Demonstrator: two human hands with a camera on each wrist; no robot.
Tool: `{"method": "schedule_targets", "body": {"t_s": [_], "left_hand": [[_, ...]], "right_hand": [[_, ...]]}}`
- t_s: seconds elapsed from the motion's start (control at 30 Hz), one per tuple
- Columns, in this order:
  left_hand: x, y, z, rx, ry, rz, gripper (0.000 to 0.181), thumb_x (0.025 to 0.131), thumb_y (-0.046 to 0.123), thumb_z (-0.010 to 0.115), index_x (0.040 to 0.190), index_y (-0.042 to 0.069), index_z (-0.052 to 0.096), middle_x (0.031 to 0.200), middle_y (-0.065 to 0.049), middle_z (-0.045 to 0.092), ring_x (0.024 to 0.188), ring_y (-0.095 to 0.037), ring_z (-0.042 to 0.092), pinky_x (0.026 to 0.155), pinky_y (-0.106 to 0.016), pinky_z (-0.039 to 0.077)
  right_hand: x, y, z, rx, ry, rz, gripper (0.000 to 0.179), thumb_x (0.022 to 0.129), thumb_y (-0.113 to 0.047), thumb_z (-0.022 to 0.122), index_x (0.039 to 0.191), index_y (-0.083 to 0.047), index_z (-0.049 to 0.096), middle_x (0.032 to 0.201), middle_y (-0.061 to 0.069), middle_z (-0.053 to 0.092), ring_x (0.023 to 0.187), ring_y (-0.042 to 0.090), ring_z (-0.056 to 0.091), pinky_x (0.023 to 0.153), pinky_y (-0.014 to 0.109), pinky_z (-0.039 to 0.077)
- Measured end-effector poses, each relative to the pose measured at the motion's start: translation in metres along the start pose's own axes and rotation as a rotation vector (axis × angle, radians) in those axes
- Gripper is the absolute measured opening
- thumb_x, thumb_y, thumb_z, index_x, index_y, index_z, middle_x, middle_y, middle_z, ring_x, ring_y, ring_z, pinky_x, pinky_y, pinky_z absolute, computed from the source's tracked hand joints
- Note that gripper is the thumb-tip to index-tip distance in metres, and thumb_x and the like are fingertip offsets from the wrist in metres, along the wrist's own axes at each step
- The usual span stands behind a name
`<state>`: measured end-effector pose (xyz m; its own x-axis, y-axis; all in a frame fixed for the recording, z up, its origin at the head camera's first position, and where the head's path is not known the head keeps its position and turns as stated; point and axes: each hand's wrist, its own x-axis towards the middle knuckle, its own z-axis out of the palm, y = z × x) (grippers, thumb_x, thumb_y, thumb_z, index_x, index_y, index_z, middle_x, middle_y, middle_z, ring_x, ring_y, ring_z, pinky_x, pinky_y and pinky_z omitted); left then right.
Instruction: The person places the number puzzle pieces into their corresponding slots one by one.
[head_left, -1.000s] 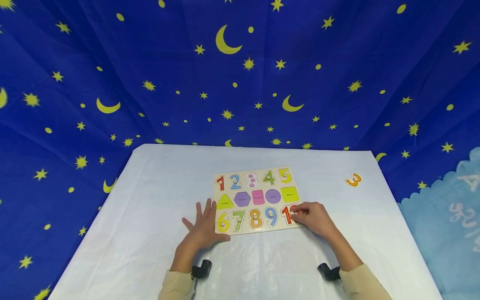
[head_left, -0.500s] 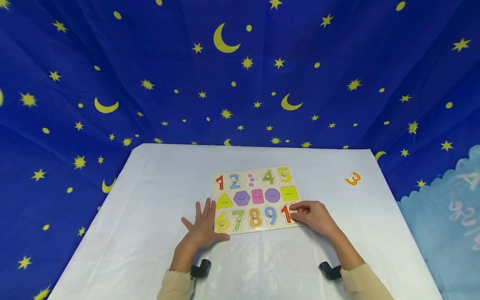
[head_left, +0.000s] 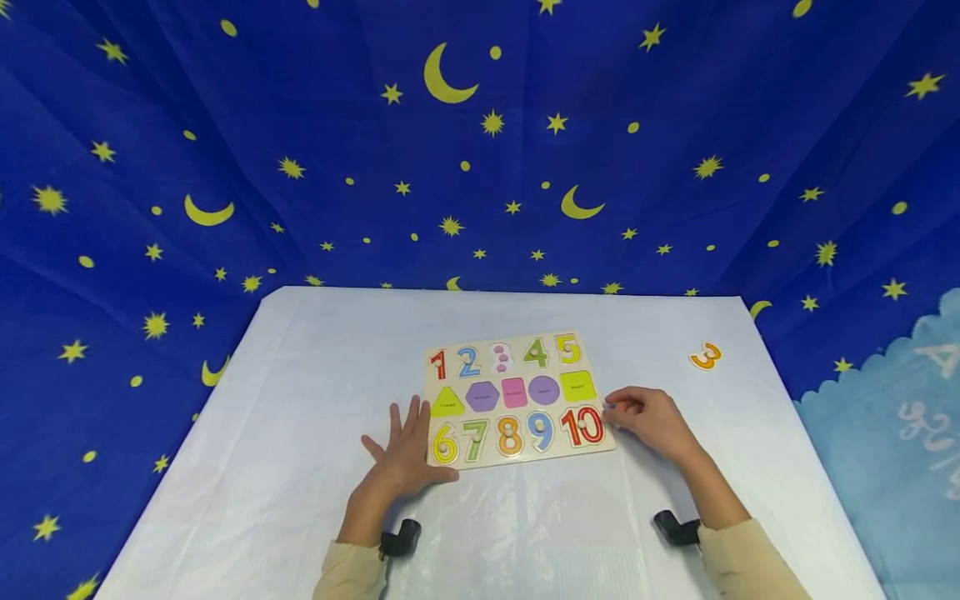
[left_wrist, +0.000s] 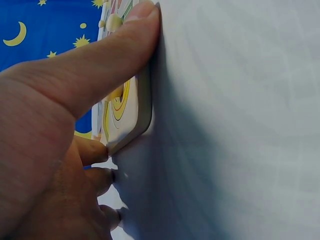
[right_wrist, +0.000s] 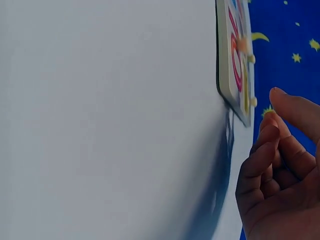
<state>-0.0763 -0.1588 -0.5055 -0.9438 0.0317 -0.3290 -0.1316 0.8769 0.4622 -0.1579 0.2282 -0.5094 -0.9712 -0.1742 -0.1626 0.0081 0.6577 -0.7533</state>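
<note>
A wooden number puzzle board (head_left: 491,459) lies on the white table. My left hand (head_left: 403,460) rests against its left end, fingers spread, thumb along the front edge; the left wrist view shows the thumb (left_wrist: 115,55) over the board's edge. Just off the right end is my right hand (head_left: 651,421), fingers loosely bent and holding nothing, as the right wrist view confirms. Beside it the red 10 piece (head_left: 582,426) sits in the board. The 3 recess (head_left: 501,359) shows pink printed shapes. An orange 3 piece (head_left: 706,357) lies apart at the right.
The white table (head_left: 337,350) spreads around the board. A blue cloth (head_left: 480,167) with yellow moons and stars hangs behind and at the sides. Black wrist mounts (head_left: 401,538) sit under both forearms. A light blue panel (head_left: 892,433) stands at the far right.
My right hand has let go of the 10 piece's knob and moved right, off the board. The left hand keeps its place, and the 3 piece still lies apart.
</note>
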Motion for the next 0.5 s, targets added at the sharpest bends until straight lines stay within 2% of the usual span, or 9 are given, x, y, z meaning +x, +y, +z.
{"method": "schedule_targets", "body": {"t_s": [0.3,0.5], "left_hand": [[0.0,0.001,0.0,-0.003,0.0,0.001,0.124,0.063,0.044,0.086,0.155,0.01,0.011,0.161,-0.01,-0.002,0.141,-0.039,-0.017,0.09,-0.078,-0.015],[0.0,0.001,-0.001,-0.003,0.0,-0.002,0.124,0.064,0.043,0.086,0.155,0.01,0.01,0.161,-0.01,-0.002,0.141,-0.039,-0.017,0.09,-0.078,-0.015]], "right_hand": [[0.004,0.015,-0.016,0.024,0.017,0.028,0.034,0.085,-0.028,0.075,0.107,-0.004,0.069,0.082,0.005,0.063,0.07,0.019,0.055,0.059,0.028,0.046],[0.005,0.023,-0.027,0.021,0.05,0.065,0.035,0.087,-0.03,0.072,0.111,-0.005,0.068,0.087,0.006,0.065,0.074,0.021,0.056,0.061,0.029,0.047]]}}
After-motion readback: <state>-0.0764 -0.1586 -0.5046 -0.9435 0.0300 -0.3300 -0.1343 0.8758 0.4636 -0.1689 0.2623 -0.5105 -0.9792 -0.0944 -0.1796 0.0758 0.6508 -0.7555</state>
